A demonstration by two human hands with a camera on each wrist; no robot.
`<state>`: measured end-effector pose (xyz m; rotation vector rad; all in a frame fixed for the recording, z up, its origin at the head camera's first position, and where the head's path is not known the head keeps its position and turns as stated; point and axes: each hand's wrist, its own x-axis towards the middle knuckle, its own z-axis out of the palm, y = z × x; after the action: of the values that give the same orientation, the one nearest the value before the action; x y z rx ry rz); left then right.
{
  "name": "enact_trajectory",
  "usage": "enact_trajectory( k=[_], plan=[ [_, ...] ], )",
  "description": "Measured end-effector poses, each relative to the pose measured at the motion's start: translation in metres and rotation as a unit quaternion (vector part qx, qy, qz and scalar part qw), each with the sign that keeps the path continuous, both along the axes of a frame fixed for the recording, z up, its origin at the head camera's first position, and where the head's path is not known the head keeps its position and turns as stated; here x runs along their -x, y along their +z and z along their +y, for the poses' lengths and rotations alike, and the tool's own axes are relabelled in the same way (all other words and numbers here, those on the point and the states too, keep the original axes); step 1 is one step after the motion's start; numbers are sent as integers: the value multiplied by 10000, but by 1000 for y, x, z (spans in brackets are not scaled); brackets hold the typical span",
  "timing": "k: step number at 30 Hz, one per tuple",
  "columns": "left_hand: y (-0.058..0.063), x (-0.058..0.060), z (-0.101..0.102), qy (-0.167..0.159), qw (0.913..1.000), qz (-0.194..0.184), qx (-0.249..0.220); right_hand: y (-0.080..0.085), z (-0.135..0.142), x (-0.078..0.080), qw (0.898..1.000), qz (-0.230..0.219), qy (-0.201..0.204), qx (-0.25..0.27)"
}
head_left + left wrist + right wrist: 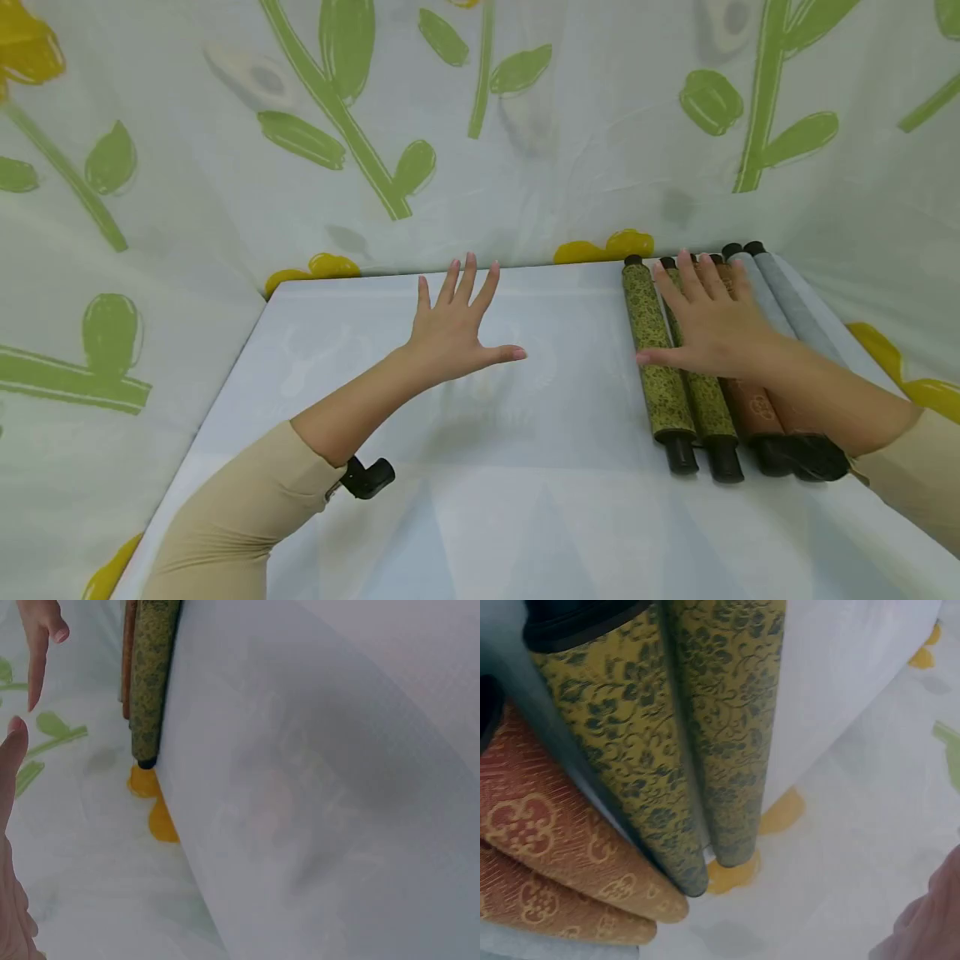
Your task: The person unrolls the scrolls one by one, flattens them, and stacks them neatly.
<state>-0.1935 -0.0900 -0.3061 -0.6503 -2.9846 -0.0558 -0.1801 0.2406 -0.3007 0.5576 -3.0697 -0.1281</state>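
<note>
Lying beneath right fingers: scrolls | left fingers well apart from them | both splayed wide, empty

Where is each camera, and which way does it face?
Head: worn on the head, facing forward and down at the table; left hand, right hand, both sleeves show.
Left wrist: worn there, facing across the table; part of left hand at left edge, right hand upper left.
Right wrist: worn there, facing green rolls and reddish rolls; part of right hand lower right.
Shared: head and right wrist both show two green rolls.
</note>
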Motion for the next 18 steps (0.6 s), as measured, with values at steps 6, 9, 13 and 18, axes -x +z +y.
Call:
enact_trajectory(
  k=[6,9,13,18],
  plan=[
    [0,4,9,88,10000,47,1,-4,16,-2,9998,176,13,-7],
    [-3,7,13,103,9999,13,-72,-3,21,-5,9999,109,-72,-31],
    [-9,9,22,111,9998,-34,-186,-3,27,-8,9999,111,-114,-46],
    [-14,9,36,52,9996,-57,-266,-9,36,-9,9991,395,-88,-86]
  ],
)
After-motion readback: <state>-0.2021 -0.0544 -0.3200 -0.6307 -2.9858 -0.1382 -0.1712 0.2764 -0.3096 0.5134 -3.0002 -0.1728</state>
